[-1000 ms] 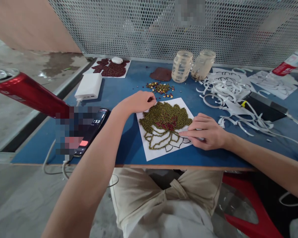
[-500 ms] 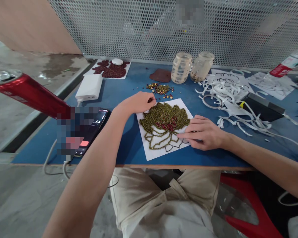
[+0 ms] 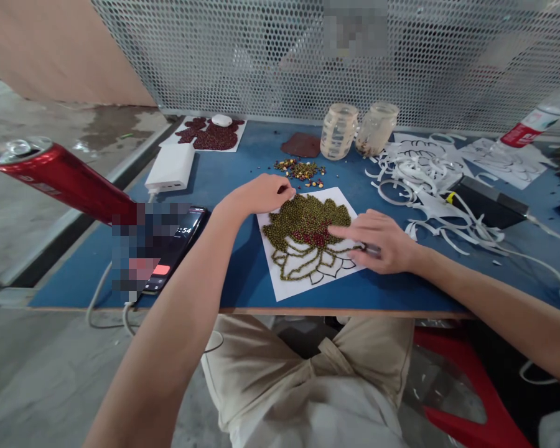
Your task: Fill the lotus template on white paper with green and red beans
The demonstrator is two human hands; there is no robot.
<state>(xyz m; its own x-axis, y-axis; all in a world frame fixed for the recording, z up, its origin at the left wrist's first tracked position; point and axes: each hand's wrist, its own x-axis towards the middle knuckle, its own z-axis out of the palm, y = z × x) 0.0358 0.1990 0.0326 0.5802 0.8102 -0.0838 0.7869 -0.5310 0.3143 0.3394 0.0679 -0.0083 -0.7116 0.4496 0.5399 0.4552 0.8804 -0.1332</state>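
A craft workstation — blue worktable (image 3: 224, 180), perforated metal screen (image 3: 242, 56), bare concrete floor (image 3: 37, 373) — workshop-like.
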